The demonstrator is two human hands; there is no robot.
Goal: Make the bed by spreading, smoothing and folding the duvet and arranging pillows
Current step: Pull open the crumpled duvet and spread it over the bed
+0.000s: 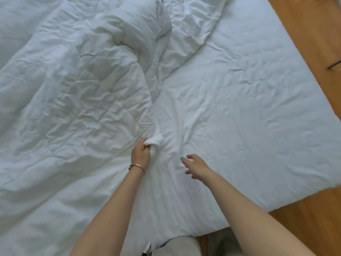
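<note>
**Across the bed's left half: bunched duvet, one hand on its edge**

Over the left of the mattress (258,89) lies the white duvet (64,89), crumpled; its bunched edge runs from far centre toward the person. Left hand (142,154), bracelet (137,168) at the wrist, grips that edge. Right hand (195,166) hovers nearby, fingers spread, holding nothing. No writing shows.

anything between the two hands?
Head view: only wrinkled white sheet between the left hand, gripping the duvet corner, and the open right hand. No other object.
</note>
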